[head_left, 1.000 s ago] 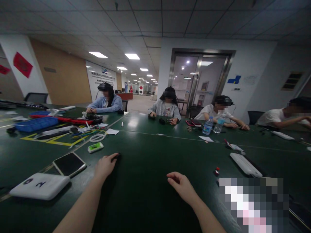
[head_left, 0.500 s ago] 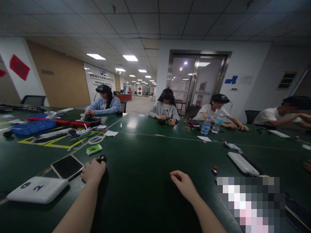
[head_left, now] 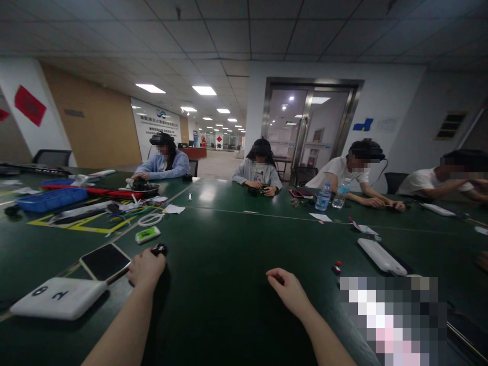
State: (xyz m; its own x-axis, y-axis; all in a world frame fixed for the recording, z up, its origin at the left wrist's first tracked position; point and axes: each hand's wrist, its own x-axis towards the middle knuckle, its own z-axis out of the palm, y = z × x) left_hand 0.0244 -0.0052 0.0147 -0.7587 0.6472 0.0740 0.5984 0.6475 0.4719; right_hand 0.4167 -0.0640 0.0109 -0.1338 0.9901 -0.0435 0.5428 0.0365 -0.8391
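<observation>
My left hand rests on the dark green table with its fingers curled round a small black object that sticks out past the knuckles. Just left of it lies a phone with a dark screen. My right hand lies on the table nearer the middle, its fingers loosely curled with nothing visible in them. A small red and black part sits to the right of that hand.
A white box marked with a 2 lies at the near left. A green and white device, a cable coil, a blue tray, a long white case and water bottles are on the table. Several people sit along the far side.
My left hand pulled back toward me and to the left, closing on the small black object it had been touching. My right hand stayed nearly still. A person at the far right sat up.
</observation>
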